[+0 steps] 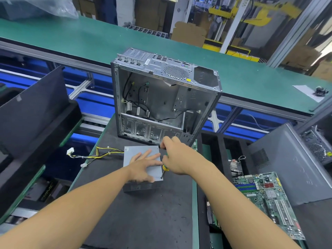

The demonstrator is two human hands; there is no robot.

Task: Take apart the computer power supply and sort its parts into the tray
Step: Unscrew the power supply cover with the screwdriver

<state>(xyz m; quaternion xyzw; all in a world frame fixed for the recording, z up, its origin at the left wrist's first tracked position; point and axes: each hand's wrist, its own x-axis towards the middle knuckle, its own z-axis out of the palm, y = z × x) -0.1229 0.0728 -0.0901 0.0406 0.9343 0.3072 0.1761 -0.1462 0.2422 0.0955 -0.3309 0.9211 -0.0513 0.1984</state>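
Head view, left to right. A dark panel [32, 105] leans at the far left. On the black mat of the bench [140, 221] lie yellow-and-black leads [100, 154] ending in white plugs; they run to the left side of the power supply [133, 150]. The supply – a grey metal box – sits on the mat just before the case [161, 97], which stands open and stripped, a few cables left inside.

The left hand [143, 166] lies flat on the supply's cover, fingers straight and spread, its grip released. The right hand [175, 157] hovers at the cover's right edge, its grip grasping a screwdriver [165, 167] with a green-and-yellow handle – shaft tip down on the right rim of the cover, near its front corner.

To the right stands the black foam tray [221, 155]. It holds a heatsink [235, 167], and a motherboard [265, 196] lies across it. A grey side panel [291, 169] leans beyond it.
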